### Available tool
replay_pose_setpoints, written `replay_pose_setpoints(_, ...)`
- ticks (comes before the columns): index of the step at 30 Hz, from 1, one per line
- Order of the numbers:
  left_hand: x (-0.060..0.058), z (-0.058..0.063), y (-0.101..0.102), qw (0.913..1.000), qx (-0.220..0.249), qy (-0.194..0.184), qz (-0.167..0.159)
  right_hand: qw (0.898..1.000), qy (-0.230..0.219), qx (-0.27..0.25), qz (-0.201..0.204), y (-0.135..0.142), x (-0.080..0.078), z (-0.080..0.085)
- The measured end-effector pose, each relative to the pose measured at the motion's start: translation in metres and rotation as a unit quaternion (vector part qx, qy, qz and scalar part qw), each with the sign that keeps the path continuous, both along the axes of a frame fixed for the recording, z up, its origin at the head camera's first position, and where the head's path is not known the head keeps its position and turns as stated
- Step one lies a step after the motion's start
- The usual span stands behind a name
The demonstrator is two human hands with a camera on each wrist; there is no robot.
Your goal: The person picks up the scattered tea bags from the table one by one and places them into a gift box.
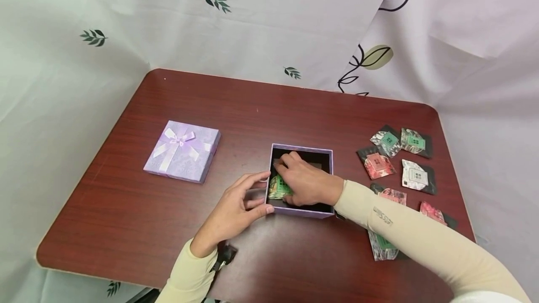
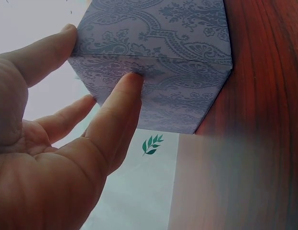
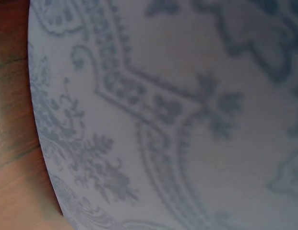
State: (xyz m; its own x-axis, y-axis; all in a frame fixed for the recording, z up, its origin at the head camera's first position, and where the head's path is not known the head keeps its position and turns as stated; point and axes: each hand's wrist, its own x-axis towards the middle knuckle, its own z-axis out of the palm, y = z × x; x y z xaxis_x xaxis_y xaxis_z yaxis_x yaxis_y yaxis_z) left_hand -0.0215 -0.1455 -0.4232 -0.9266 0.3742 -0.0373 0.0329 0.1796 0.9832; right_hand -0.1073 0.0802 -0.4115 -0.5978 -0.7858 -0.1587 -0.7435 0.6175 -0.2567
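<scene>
A purple patterned box with a black inside stands without its lid on the table. My right hand reaches into it, fingers bent and thumb spread, holding a green-labelled packet near the left wall. The fingertips are partly hidden. My left hand rests its fingertips and thumb against the box's left side and near front corner. In the left wrist view, the fairly straight fingers of the left hand touch the patterned wall. The right wrist view shows only the box wall close up, blurred.
The purple lid with a ribbon bow lies to the left. Several packets lie at the right, among them a red one, a white one and a green one. My right sleeve covers part of some. Curtains surround the table.
</scene>
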Motion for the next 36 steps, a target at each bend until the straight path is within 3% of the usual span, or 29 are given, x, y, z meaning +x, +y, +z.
replay_pose_setpoints(12, -0.001, 0.000, -0.001, 1.0000, 0.003, -0.003, -0.001, 0.999, -0.024, 0.031, -0.001, -0.003, -0.001, -0.002)
replay_pose_setpoints(20, -0.002, 0.000, -0.001, 0.9999, 0.008, -0.009, -0.002, 1.000, 0.001, -0.021, 0.000, 0.010, 0.003, 0.022)
replay_pose_setpoints(28, -0.003, 0.001, -0.001, 0.9999, 0.008, -0.012, 0.007, 0.997, 0.017, -0.070, -0.041, 0.045, 0.014, 0.058)
replay_pose_setpoints(36, -0.005, 0.000, 0.001, 0.9999, 0.004, -0.007, 0.005, 0.989, 0.059, -0.107, -0.081, 0.111, 0.033, 0.071)
